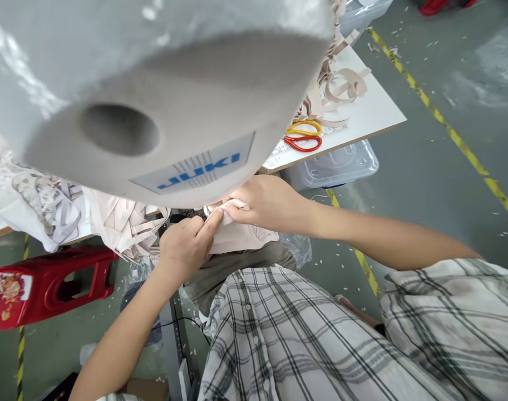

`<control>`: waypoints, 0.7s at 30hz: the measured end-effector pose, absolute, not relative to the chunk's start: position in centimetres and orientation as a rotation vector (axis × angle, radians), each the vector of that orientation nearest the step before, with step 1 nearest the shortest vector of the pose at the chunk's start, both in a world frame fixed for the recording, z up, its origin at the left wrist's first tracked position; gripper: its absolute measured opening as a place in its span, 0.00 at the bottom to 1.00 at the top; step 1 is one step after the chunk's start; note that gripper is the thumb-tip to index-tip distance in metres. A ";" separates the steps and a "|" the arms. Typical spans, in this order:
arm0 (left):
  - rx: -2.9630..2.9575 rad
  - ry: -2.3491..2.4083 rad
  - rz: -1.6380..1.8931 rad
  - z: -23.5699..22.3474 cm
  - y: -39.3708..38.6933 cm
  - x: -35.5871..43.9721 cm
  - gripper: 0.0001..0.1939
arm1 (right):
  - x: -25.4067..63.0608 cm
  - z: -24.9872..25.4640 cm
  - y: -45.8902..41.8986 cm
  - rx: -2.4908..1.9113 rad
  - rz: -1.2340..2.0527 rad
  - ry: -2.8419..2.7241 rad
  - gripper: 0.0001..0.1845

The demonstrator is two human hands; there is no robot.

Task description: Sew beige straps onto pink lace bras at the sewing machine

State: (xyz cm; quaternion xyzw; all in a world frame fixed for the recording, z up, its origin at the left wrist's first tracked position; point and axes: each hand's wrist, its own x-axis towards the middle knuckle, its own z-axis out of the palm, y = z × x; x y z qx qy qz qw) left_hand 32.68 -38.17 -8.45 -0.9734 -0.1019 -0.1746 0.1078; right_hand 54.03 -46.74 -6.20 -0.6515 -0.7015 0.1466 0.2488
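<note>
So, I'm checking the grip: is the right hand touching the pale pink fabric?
Touching: the head view shows the right hand pinching a fold of the pale pink fabric between thumb and fingers.

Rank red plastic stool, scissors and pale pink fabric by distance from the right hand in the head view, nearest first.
1. Pale pink fabric: in the right hand.
2. Scissors: on white tabletop, upper right.
3. Red plastic stool: lower left.

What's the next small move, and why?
Probably ease the pale pink fabric slightly farther under the JUKI machine head, keeping both hands on it: the right hand pinches its edge and the left hand touches it alongside. The area beneath the head is hidden, so that's tentative.
</note>
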 end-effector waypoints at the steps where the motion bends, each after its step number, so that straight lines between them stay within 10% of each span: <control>1: -2.879 -0.329 -0.463 -8.2 -38.3 32.7 0.21 | 53.8 -6.9 -47.1 -1.749 0.291 -1.886 0.09; 8: -2.978 -0.247 -0.269 -7.2 -36.6 32.5 0.23 | 51.6 -10.9 -49.1 -1.620 -0.341 -1.626 0.10; 21: -2.893 -0.221 -0.309 -6.9 -37.6 33.6 0.19 | 50.1 -13.2 -50.8 -1.608 0.472 -1.195 0.24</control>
